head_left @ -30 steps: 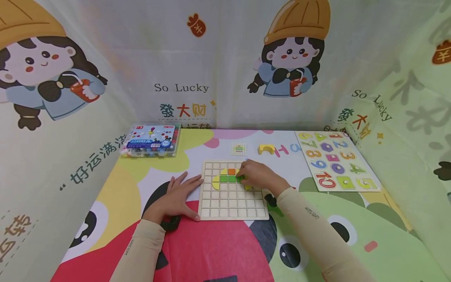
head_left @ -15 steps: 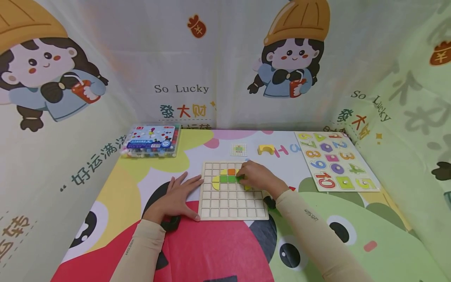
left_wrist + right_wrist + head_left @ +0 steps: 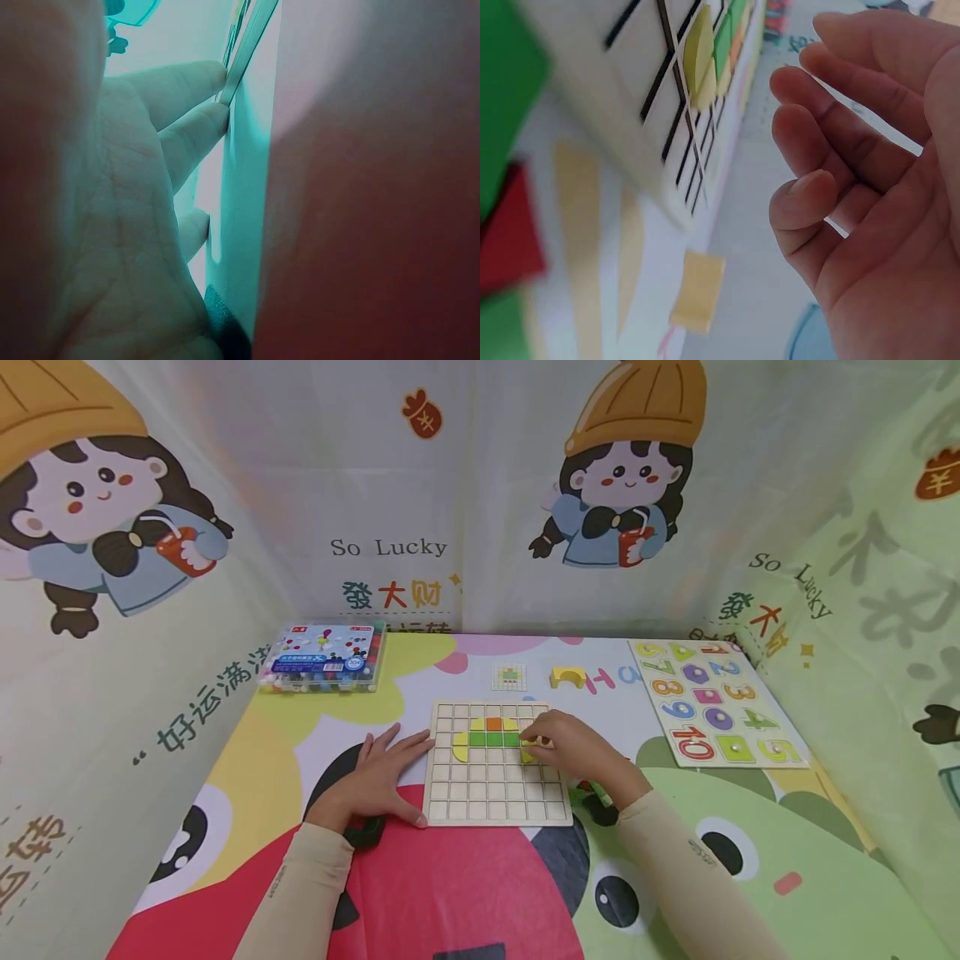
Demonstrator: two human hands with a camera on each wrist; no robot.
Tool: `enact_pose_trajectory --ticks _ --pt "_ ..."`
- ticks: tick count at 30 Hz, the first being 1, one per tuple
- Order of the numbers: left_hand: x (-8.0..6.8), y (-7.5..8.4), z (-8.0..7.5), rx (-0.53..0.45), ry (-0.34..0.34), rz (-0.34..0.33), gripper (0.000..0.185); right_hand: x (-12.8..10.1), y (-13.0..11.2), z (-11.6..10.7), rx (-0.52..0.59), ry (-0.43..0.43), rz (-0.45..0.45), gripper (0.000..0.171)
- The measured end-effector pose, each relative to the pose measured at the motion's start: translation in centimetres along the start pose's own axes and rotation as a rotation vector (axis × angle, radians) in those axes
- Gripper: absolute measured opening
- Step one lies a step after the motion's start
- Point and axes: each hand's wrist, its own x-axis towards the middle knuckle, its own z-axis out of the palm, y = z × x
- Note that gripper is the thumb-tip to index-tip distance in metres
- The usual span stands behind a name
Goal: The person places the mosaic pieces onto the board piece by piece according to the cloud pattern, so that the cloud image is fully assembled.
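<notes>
While the person leans over a low play surface, both hands work at a wooden grid board point(image 3: 491, 793) lying near the middle of a cartoon-printed mat point(image 3: 465, 885). The mat shows large red, green and yellow animal faces with round black eyes. The left hand point(image 3: 375, 781) lies flat on the mat at the board's left edge, fingers straight and slightly spread, thumb along the board's near corner; the left wrist view shows fingertips point(image 3: 210, 120) pressing against the board's side. The right hand point(image 3: 570, 747) rests over the board's right side, fingers loosely curled and a little apart in the right wrist view, holding nothing there. Its fingertips lie beside a row of coloured tiles point(image 3: 491, 739) set in the upper squares: a yellow half-round at the left, green squares in a row, an orange square above, and a yellow piece by the fingers. Beige sleeves cover both forearms.

Farther back on the mat sit a clear plastic box of coloured beads point(image 3: 324, 658) at the left, a small pattern card point(image 3: 508, 677), and a yellow arch block point(image 3: 567, 676). A number puzzle board point(image 3: 716, 702) with bright numerals lies at the right. Fabric walls close in three sides, printed with a cartoon girl in an orange hat, "So Lucky" and Chinese characters.
</notes>
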Motion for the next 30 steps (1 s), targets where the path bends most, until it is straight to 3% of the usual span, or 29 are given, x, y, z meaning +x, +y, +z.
enact_pose_trajectory --ticks 8,16,24,30 --pt "0.0 -0.4 0.2 0.007 0.003 0.006 0.124 -4.9 1.5 -0.7 0.005 0.079 0.035 0.027" --pt "0.0 -0.3 0.3 0.002 -0.008 -0.003 0.126 -8.3 3.1 -0.6 0.014 0.161 0.040 0.027" --pt "0.1 -0.2 0.3 0.005 -0.001 -0.010 0.126 -10.0 4.9 -0.1 0.037 0.281 -0.040 0.024" --pt "0.1 0.0 0.1 0.000 0.002 -0.001 0.126 -10.4 5.6 0.1 0.010 0.250 -0.007 0.026"
